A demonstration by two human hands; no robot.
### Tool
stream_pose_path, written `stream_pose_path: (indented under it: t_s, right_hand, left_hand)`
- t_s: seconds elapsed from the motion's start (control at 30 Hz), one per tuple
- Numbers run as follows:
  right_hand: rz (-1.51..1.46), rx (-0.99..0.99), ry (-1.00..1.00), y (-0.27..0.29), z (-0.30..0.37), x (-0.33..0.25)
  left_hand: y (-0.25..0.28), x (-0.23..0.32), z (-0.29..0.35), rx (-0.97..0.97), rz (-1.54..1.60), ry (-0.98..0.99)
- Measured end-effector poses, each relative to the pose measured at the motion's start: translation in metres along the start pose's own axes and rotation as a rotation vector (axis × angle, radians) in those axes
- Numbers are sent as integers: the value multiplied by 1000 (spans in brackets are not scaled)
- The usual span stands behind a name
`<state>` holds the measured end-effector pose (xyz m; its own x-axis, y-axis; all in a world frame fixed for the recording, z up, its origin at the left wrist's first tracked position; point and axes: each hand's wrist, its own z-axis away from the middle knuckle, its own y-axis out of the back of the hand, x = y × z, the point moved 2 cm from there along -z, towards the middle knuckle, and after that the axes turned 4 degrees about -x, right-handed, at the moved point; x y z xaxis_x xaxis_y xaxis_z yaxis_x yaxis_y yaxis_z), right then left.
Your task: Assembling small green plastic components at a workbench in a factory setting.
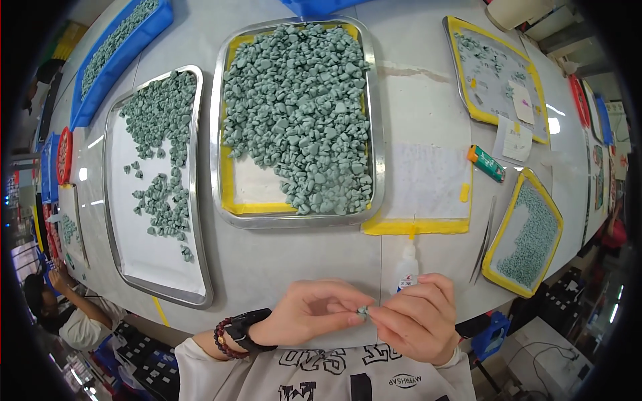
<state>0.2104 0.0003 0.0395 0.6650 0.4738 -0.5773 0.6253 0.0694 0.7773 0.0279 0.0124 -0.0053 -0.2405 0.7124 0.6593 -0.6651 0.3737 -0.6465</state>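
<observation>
Grey-green and hard-looking, a small piece (362,312) sits between the two hands, just in front of the shirt and by the near edge of the counter (321,257). The left hand (304,313) grasps it at the fingertips, thumb on one side and index finger on the other. The right hand (420,317) comes to it from the opposite side, thumb and index drawn together, the other fingers curled; the piece is so small and so covered that I cannot tell whether these right fingers pinch it or only steady it.

I would expect it to be very light and stiff, with almost no give. Its rounded surface could well roll or slip, so a gentle pinch on opposite sides with the soft pads seems best, leaving one face bare. Any thin edge might chip under a hard squeeze.

Just beyond the right hand is a white bottle (406,266). Similar pieces lie heaped in the large metal tray (301,221), with fewer in the white-lined tray (150,257) to the left. Off to the right, tweezers (483,244) rest beside a yellow-edged tray (493,271) of finer bits.
</observation>
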Motion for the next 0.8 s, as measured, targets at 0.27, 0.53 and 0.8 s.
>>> stream_pose_path:
  t_s: [0.27, 0.53, 0.8]
  right_hand:
    - [112, -29, 15, -6, 2, -7]
    - [228, -75, 93, -10, 2, -11]
    - [25, 4, 3, -11, 5, -3]
  left_hand:
    - [4, -3, 1, 17, 7, -45]
    - [7, -2, 1, 104, -10, -65]
    - [6, -1, 0, 59, 70, -147]
